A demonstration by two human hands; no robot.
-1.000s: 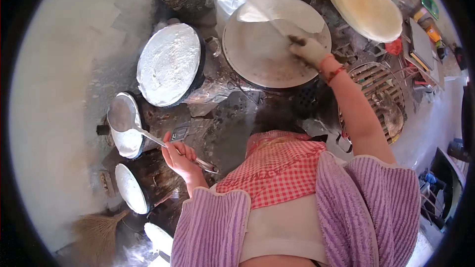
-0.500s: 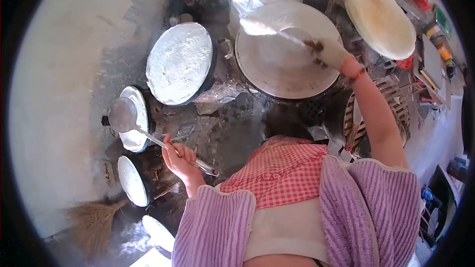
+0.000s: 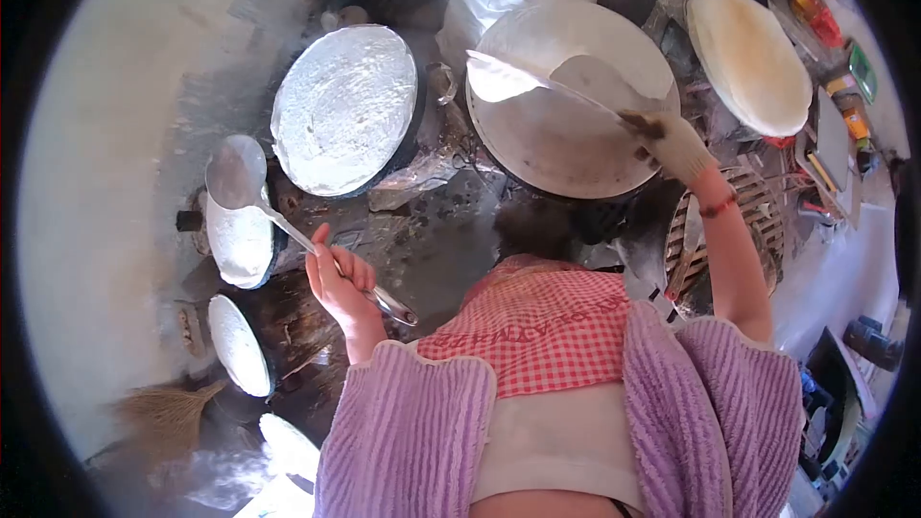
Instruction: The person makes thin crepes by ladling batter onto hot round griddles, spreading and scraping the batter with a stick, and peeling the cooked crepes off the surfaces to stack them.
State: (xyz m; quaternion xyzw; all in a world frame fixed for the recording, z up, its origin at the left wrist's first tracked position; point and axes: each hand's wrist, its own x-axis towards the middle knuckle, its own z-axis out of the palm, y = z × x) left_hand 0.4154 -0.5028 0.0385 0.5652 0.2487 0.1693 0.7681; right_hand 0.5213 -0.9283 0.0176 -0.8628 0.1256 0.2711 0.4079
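Note:
In my left hand (image 3: 341, 278), fingers closed around the handle, is a long metal ladle (image 3: 236, 173). Its bowl is up at the left, over the edge of a small round pan (image 3: 240, 245) with a white surface. My right hand (image 3: 672, 144) wears a pale glove with dark stains. It grips a long, flat-bladed spatula (image 3: 513, 80), whose pale blade points left above a large round griddle (image 3: 566, 163). A dark shadow lies on the griddle below the blade; I cannot tell whether the blade touches it.
A larger white-topped round pan (image 3: 345, 110) stands left of the griddle, with another small pan (image 3: 240, 345) lower left. Behind the griddle is a white bag (image 3: 470, 5). Pale round flatbread (image 3: 748, 58) lies at the right, above a slatted basket (image 3: 758, 221). A straw broom (image 3: 168, 417) is lower left.
My right hand and the spatula have moved slightly right and down in view; the blade shows more sharply. The ladle's bowl has risen a little. The whole view has shifted slightly.

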